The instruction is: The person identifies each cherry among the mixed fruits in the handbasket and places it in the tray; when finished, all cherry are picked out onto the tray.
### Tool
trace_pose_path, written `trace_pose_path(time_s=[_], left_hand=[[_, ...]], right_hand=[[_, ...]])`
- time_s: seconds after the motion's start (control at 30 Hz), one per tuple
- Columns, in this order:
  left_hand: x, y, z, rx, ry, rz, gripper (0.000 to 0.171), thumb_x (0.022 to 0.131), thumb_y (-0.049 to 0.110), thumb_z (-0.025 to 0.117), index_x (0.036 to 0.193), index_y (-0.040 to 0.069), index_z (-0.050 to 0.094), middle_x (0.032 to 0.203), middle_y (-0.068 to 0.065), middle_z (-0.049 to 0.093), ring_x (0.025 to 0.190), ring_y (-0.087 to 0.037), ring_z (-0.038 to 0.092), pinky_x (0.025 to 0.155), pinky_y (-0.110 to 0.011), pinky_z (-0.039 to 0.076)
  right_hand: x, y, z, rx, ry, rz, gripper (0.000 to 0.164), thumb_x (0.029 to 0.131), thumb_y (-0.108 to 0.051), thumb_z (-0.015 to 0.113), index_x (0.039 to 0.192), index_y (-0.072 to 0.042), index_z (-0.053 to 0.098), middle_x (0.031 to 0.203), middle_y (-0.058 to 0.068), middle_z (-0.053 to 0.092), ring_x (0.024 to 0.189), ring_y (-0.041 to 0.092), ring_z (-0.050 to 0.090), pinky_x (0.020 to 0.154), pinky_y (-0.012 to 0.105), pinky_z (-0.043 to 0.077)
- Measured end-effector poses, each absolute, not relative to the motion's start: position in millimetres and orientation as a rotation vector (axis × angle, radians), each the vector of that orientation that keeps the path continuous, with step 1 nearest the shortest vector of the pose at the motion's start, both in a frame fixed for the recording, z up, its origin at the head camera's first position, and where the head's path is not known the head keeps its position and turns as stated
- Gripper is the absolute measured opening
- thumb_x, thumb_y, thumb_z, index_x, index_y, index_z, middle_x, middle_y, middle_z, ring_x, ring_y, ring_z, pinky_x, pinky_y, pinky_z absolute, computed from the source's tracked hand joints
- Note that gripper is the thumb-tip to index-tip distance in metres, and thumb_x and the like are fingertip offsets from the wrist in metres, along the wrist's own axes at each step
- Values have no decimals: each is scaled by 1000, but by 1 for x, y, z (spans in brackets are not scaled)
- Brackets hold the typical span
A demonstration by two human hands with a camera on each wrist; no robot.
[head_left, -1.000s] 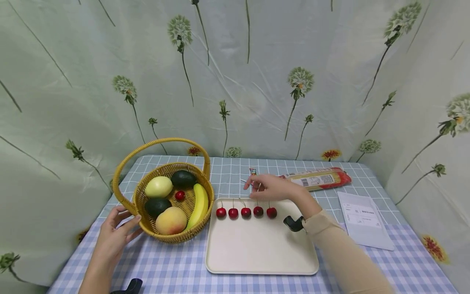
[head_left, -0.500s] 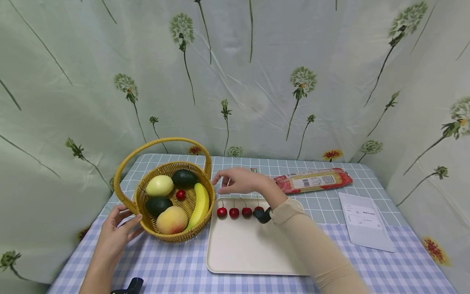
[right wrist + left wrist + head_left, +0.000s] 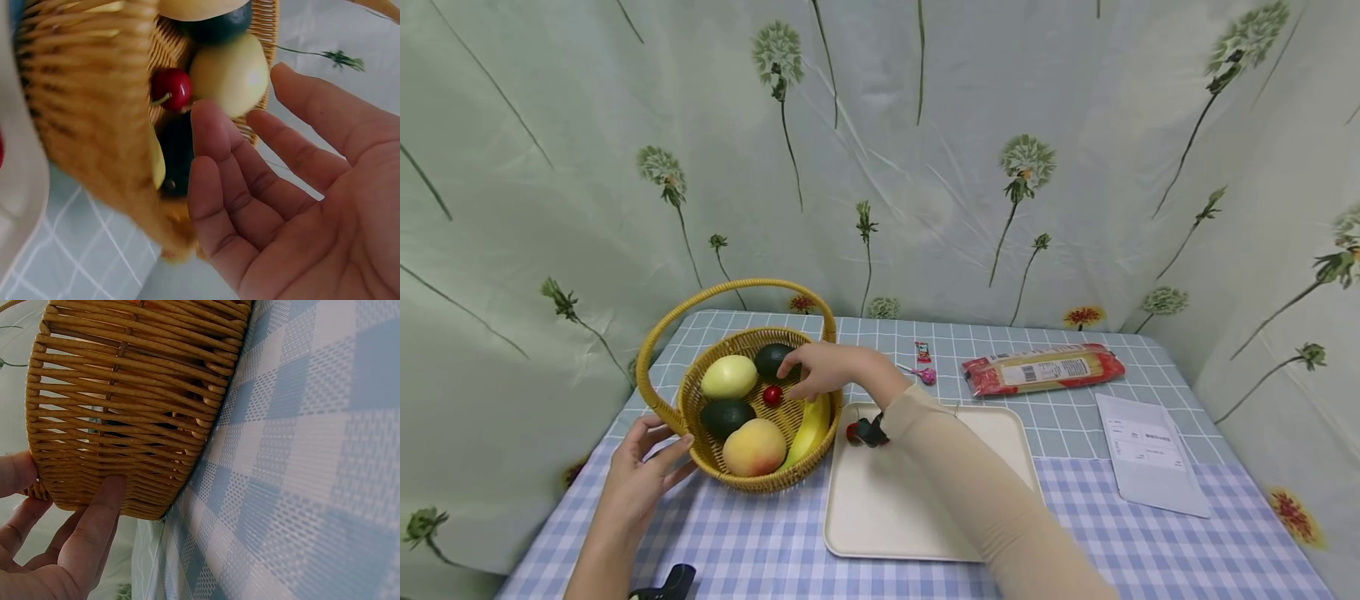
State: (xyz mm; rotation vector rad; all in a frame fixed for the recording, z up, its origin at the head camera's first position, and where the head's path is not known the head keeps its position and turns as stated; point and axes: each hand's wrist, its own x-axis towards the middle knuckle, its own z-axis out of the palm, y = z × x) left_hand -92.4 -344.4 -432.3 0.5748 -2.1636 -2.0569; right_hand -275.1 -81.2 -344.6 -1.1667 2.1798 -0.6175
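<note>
A yellow woven basket [image 3: 737,479] stands left of centre with its handle up. It holds a peach [image 3: 754,447], a banana [image 3: 808,429], two dark green avocados, a pale yellow-green fruit [image 3: 728,378] and one cherry [image 3: 772,396]. My left hand [image 3: 643,462] holds the basket's left side at the foot of the handle; fingertips meet the weave in the left wrist view. My right hand [image 3: 820,369] reaches over the basket's right rim, fingers loosely bent and nothing between them. In the right wrist view its fingertips are close to the cherry [image 3: 172,89] with its stem.
A cream tray [image 3: 917,533] lies right of the basket; my right forearm covers most of its cherries [image 3: 852,432]. Behind it are a lollipop [image 3: 927,377] and a small red wrapped packet [image 3: 922,352]. Farther right lie a pasta packet [image 3: 1045,369] and a white pouch [image 3: 1153,454].
My right hand has moved left from behind the tray's row of cherries to over the basket, and its forearm now hides most of them. My left hand stays on the basket.
</note>
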Motion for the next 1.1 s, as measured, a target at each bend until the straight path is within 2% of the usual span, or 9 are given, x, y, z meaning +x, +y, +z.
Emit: trace_pose_path(time_s=[0.1,0.23,0.4,0.63,0.73,0.83,0.93,1.0,1.1], left_hand=[[-93,-344,-432,577,-2170,-2054,35,104,13,73,132,21,54,120,10,55,99,0,69,83,-22,64],[-93,-344,-432,578,-2181,-2052,36,104,13,73,133,21,54,122,9,55,99,0,69,83,-23,64],[-92,-344,-431,578,-2176,-2056,35,104,13,73,132,21,54,122,8,55,99,0,69,83,-23,64],[-92,-344,-433,557,-2175,-2049,34,104,13,73,131,19,54,120,9,55,99,-1,69,83,-23,64],[-92,-344,-433,554,-2175,-2045,34,103,13,73,131,19,54,121,8,55,99,-1,69,83,-23,64],[-92,-344,-433,555,-2170,-2049,34,103,12,73,131,19,55,121,8,55,99,-1,69,83,-23,64],[-92,-344,-433,553,-2168,-2051,33,104,12,73,131,19,55,121,8,55,99,-1,69,83,-23,64],[-92,-344,-433,551,-2171,-2045,33,104,12,73,131,19,55,121,8,55,99,-1,69,82,-23,64],[-92,-344,-433,545,-2172,-2037,33,103,12,73,131,19,55,120,9,55,98,-1,70,82,-23,64]], right_hand=[[-279,-97,-349,-1110,2152,-628,49,109,-24,65,154,-7,54,120,19,78,107,28,78,83,21,56],[-283,-113,-354,-1030,2150,-618,51,110,-26,65,156,-9,53,121,14,79,110,26,77,82,22,58],[-282,-127,-358,-946,2121,-629,55,109,-24,66,158,-4,49,125,14,77,112,25,76,88,25,63],[-279,-139,-360,-856,2121,-600,58,108,-23,66,158,1,46,127,13,77,117,27,75,96,31,63],[-279,-143,-362,-823,2131,-589,51,107,-24,67,150,1,54,124,14,78,116,26,76,95,31,64],[-279,-146,-364,-797,2146,-569,33,106,-25,70,130,-3,65,120,15,79,112,25,77,90,29,64],[-279,-148,-366,-782,2159,-549,21,106,-26,71,114,-7,68,115,15,79,106,23,78,84,27,65],[-278,-149,-368,-766,2158,-550,24,105,-26,72,119,-6,68,112,13,79,101,21,78,82,25,64],[-277,-150,-369,-757,2152,-553,37,105,-25,72,135,-5,66,108,9,78,98,19,77,83,25,65]])
